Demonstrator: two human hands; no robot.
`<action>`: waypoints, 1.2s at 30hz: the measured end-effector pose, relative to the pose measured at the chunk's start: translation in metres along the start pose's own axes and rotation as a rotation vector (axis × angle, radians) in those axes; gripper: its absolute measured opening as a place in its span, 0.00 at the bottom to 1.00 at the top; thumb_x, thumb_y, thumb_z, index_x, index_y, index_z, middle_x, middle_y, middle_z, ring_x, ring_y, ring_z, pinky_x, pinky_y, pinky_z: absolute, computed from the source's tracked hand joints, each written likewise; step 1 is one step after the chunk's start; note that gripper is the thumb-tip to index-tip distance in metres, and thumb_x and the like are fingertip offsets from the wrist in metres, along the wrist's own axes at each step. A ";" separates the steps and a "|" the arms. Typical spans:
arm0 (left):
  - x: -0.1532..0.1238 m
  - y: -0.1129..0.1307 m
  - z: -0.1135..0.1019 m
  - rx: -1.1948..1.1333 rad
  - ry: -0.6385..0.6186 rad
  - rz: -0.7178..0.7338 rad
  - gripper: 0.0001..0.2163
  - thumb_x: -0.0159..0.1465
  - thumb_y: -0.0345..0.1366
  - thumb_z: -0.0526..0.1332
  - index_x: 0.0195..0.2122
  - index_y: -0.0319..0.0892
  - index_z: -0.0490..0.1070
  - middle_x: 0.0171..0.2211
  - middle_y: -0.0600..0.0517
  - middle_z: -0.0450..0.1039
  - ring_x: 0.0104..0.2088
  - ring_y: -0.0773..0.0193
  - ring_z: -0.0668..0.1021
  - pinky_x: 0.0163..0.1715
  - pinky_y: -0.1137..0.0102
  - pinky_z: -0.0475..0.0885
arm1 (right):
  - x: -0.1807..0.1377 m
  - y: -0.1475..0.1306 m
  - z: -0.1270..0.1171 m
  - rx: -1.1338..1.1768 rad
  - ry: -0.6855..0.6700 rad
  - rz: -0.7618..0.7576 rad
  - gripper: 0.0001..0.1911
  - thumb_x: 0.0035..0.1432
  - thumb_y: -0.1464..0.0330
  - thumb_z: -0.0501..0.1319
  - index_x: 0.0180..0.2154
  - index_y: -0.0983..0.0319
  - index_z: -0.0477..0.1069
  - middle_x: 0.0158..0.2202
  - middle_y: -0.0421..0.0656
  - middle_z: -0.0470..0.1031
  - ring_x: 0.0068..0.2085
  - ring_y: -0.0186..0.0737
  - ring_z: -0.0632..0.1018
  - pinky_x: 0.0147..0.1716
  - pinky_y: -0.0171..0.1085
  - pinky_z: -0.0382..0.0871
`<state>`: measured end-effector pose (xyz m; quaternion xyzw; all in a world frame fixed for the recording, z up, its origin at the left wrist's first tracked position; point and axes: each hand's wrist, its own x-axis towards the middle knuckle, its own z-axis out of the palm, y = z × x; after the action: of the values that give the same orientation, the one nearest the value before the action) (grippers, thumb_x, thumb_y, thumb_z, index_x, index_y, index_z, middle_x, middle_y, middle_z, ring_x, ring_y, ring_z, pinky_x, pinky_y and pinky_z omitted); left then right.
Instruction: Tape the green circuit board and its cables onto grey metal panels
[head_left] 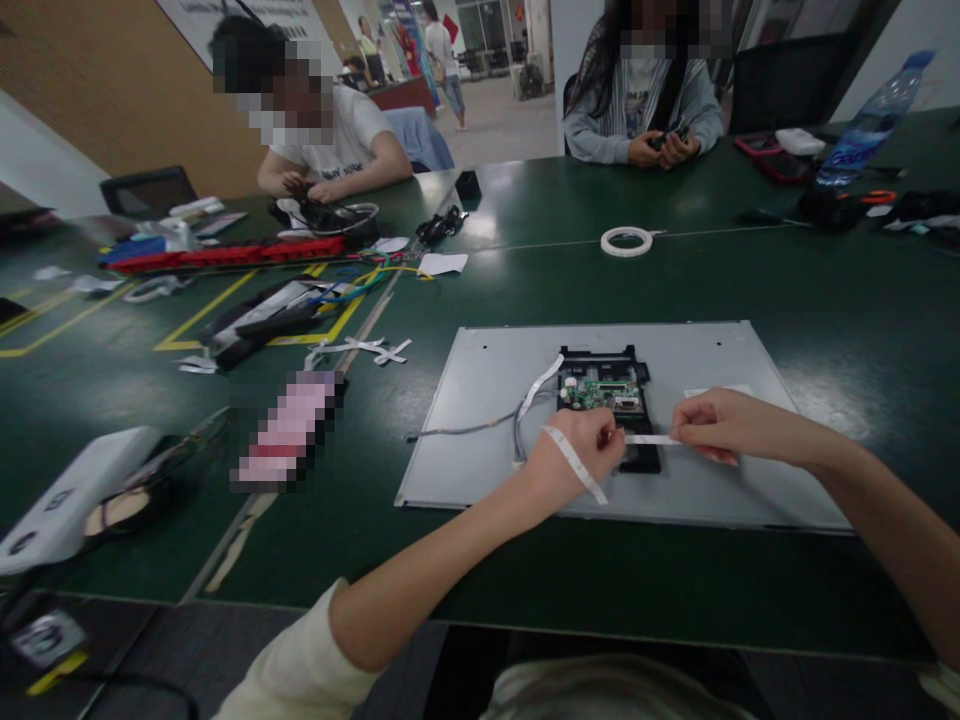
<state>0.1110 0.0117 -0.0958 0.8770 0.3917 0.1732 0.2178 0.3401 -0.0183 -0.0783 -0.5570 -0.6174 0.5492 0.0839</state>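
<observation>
A short strip of white tape (649,440) is stretched between my two hands. My left hand (574,450) pinches one end, and another white strip (579,466) lies stuck across its back. The other end is in the closed fingers of my right hand (712,425). Both hands are over a flat grey panel (480,400) on the table. Under and behind my left hand sits a black bracket (598,355) with a green circuit board (600,393). A grey cable (480,430) runs left from it, with a white strip (541,384) along part of the wiring.
A roll of white tape (626,241) lies beyond the panel. To the left are a phone (289,428), a white power bank (75,495) and tape scraps (382,350). A water bottle (874,125) stands far right. Two people sit across the green table (525,285).
</observation>
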 end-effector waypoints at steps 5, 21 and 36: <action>0.000 0.000 0.003 0.104 -0.066 -0.014 0.10 0.61 0.37 0.54 0.25 0.40 0.68 0.19 0.55 0.68 0.21 0.70 0.70 0.23 0.75 0.61 | 0.002 0.002 0.002 -0.082 0.036 -0.013 0.13 0.56 0.60 0.55 0.28 0.63 0.68 0.18 0.37 0.68 0.18 0.28 0.67 0.21 0.30 0.58; 0.001 0.009 -0.001 0.356 -0.218 -0.079 0.14 0.64 0.45 0.51 0.35 0.42 0.72 0.25 0.49 0.74 0.27 0.57 0.77 0.25 0.69 0.66 | 0.005 -0.002 0.005 -0.227 0.115 0.093 0.20 0.52 0.52 0.57 0.24 0.63 0.69 0.18 0.39 0.71 0.17 0.31 0.69 0.20 0.31 0.60; 0.002 0.008 -0.008 0.381 -0.199 -0.096 0.14 0.63 0.44 0.52 0.42 0.42 0.66 0.24 0.52 0.72 0.26 0.59 0.76 0.24 0.71 0.62 | 0.004 0.000 0.002 -0.224 0.142 0.120 0.19 0.49 0.52 0.60 0.26 0.61 0.64 0.17 0.37 0.67 0.17 0.31 0.67 0.17 0.31 0.56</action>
<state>0.1135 0.0106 -0.0848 0.8954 0.4353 -0.0019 0.0938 0.3377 -0.0162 -0.0810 -0.6361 -0.6329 0.4402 0.0317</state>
